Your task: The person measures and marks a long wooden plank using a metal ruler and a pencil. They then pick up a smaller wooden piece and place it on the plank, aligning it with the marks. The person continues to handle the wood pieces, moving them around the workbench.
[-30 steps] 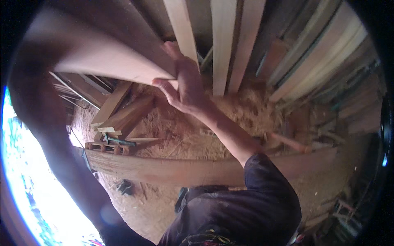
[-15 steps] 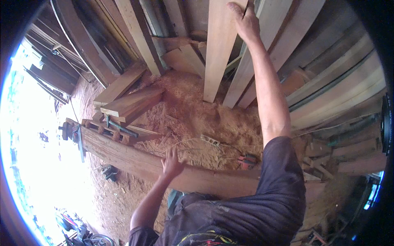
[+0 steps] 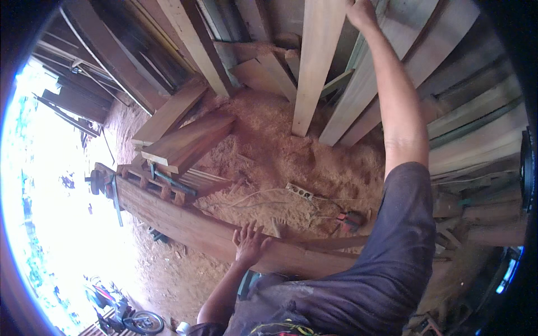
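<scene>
My left hand (image 3: 250, 245) lies on a long wooden beam (image 3: 179, 222) that runs across in front of my body, its fingers spread along the top edge. At the upper edge of the view, my right hand (image 3: 363, 15) is stretched far out and closed around the right edge of a pale upright plank (image 3: 319, 61). Its fingertips are partly cut off or hidden there. The plank's lower end stands in sawdust. A clamp or vise (image 3: 102, 182) sits at the beam's left end, beside a slotted wooden piece (image 3: 154, 183).
More boards (image 3: 358, 95) lean right of the plank. Short thick timbers (image 3: 188, 143) lie stacked at the left. A power strip (image 3: 299, 191) with cords and a red power tool (image 3: 350, 220) rest on the sawdust beyond the beam. A motorcycle (image 3: 126, 313) stands lower left.
The view has shifted a little to the left, so things appear further right. My left hand has spread its fingers on the beam. My right hand stays at the plank's edge, nearer the frame's top.
</scene>
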Motion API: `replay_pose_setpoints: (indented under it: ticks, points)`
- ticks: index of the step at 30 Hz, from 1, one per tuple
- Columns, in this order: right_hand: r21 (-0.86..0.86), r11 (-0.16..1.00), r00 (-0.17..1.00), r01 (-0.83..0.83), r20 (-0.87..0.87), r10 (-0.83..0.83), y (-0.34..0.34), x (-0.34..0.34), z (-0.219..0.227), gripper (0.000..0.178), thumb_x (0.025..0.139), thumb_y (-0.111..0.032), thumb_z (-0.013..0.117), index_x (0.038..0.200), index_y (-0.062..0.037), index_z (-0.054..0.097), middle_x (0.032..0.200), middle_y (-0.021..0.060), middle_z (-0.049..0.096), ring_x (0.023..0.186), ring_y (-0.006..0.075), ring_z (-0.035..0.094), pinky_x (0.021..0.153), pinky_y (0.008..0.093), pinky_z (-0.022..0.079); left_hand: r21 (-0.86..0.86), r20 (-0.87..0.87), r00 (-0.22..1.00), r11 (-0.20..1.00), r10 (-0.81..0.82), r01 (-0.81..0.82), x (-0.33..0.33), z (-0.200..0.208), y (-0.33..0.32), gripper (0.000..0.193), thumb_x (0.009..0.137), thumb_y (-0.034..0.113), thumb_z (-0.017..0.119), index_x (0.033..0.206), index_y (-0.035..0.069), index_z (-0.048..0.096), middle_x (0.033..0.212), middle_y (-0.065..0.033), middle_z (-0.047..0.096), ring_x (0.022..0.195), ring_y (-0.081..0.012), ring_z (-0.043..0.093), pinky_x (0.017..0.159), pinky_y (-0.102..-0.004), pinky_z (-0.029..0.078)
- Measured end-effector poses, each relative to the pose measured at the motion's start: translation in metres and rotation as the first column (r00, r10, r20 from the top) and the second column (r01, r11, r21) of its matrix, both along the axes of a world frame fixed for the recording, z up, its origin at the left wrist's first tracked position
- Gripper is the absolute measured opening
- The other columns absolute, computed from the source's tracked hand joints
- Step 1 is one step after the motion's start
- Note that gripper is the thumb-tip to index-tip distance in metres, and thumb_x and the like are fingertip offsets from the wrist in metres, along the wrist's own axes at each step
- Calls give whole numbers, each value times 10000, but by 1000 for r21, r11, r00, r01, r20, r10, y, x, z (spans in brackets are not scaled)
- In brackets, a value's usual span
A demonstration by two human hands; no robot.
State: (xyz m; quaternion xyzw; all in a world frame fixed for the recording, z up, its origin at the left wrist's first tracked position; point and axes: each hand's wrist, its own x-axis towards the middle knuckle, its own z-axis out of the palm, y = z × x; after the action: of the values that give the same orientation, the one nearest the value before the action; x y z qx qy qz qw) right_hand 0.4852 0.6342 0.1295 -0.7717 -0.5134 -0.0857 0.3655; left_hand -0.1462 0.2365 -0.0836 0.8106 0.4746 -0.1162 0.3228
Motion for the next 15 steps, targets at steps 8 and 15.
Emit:
replay_pose_setpoints:
  ticks: [8, 15]
  points:
    - [-441, 889, 884, -125, -456, -102, -194, -147, -304, 678, 1021, -451, 618, 1498, 3, 459, 1380, 314, 602, 1288, 459, 587, 1067, 538, 482, -1, -33, 999, 1000, -28, 28, -1, -3, 3, 635, 1034, 586, 518, 1517, 174, 523, 1675, -119, 331, 1574, -335, 221, 1249, -607, 48]
    - [-671, 704, 759, -233, -578, -300, -385, -207, -384, 701, 930, -359, 727, 1489, 14, 529, 1469, 261, 586, 1402, 382, 541, 1159, 460, 434, 63, -7, 994, 992, -112, 112, -16, -22, 2, 624, 1023, 552, 553, 1503, 156, 510, 1646, -147, 368, 1532, -378, 275, 1221, -653, 83]
